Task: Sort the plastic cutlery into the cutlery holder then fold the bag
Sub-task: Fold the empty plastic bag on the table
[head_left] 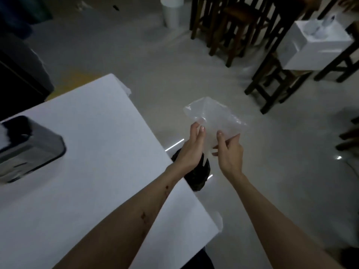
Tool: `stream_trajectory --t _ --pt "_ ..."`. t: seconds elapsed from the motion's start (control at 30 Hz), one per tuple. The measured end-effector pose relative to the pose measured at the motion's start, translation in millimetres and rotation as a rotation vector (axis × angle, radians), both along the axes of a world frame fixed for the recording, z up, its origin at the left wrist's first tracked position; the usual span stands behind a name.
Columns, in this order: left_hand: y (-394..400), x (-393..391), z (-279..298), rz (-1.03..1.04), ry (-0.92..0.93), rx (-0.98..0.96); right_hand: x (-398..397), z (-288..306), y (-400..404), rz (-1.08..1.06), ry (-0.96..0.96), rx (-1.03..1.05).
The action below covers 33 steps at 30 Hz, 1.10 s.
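A clear plastic bag (212, 115) is held up in the air over the floor, to the right of the white table (93, 152). My left hand (192, 148) grips its lower left part and my right hand (230, 152) pinches its lower right part. A thin white piece hangs down between the hands; I cannot tell if it is cutlery or bag. The dark grey cutlery holder (29, 148) stands at the table's left edge, partly cut off by the frame, with white pieces in it.
Dark wooden stools (233, 26) and chairs stand at the back right, one carrying a white box (314, 45). A white bin (172, 11) is on the floor at the back. A black foot (196, 175) shows below the hands, by the table's edge.
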State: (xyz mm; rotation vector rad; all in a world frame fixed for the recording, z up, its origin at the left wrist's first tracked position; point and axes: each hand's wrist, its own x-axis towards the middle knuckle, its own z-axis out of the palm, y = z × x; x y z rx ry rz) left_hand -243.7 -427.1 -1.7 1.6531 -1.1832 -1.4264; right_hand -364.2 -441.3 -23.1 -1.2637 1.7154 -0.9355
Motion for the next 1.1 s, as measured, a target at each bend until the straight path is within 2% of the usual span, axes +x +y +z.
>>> stream_trajectory --t 0.17,0.2,0.27,0.33,0.53,0.6,0.67,0.73,0.83,0.93,1.1 --pt "-55.5 -33.0 -130.2 0.099 -0.184 0.301 -30.3 -118.9 -37.5 -0.007 -0.092 0.235" --pt "-62.5 -35.4 -154.9 0.141 -0.17 0.355 -32.2 -146.1 -40.2 -0.015 -0.1 0.282" --pt "-72.2 -38.6 -206.4 0.254 0.005 0.442 -33.8 -200.1 -44.5 -0.017 -0.084 0.36" --pt "-78.0 -39.5 -255.3 0.319 0.084 0.547 -33.4 -250.4 -45.4 -0.007 -0.036 0.401" --pt "-83.4 -46.9 -406.9 0.336 0.052 0.688 -31.2 -376.7 -46.0 -0.004 -0.02 0.45" --pt "-82.7 -48.8 -440.4 0.369 0.065 0.725 -31.1 -411.0 -42.9 -0.018 -0.037 0.492" --pt "-78.8 -49.8 -463.9 0.317 0.049 0.74 -32.0 -440.4 -38.0 -0.003 -0.06 0.556" --pt "-72.4 -45.6 -472.3 0.197 -0.119 0.791 -33.4 -458.9 -31.9 0.035 -0.091 0.645" --pt "-62.6 -36.0 -454.9 -0.171 -0.527 0.879 -39.8 -455.5 -26.8 0.148 0.015 0.744" --pt "-65.9 -25.4 -408.1 -0.372 -0.643 0.79 -45.4 -420.2 -34.5 0.371 0.185 0.712" --pt "-89.5 5.2 -282.4 -0.396 -0.821 0.5 -31.9 -316.4 -80.6 0.767 0.679 0.444"
